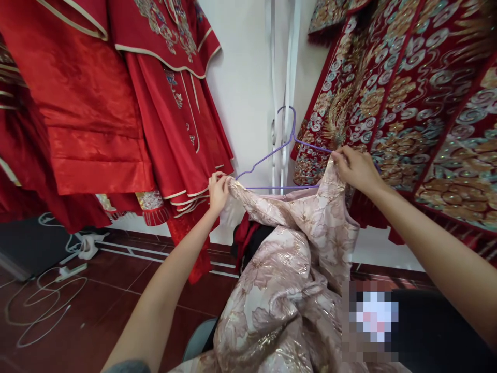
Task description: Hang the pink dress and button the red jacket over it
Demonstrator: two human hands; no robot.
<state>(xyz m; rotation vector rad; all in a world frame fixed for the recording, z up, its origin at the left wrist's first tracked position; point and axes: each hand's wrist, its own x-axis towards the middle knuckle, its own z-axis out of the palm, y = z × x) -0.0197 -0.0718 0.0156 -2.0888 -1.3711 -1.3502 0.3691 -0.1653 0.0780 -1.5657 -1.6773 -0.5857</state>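
Note:
A pale pink brocade garment (287, 269) with a floral pattern hangs down in front of me. A purple wire hanger (285, 147) is held up against the white wall, its hook pointing up. My left hand (218, 190) pinches the garment's edge at the hanger's left end. My right hand (355, 168) grips the garment's other top edge at the hanger's right arm. Both hands are closed on the fabric, holding it up at about the same height.
Red embroidered robes (128, 98) hang at the left. Dark red garments with gold and teal embroidery (407, 93) hang at the right. White cables and a power strip (58, 280) lie on the dark red floor (116, 290). A red and black cloth (248, 235) sits behind the pink garment.

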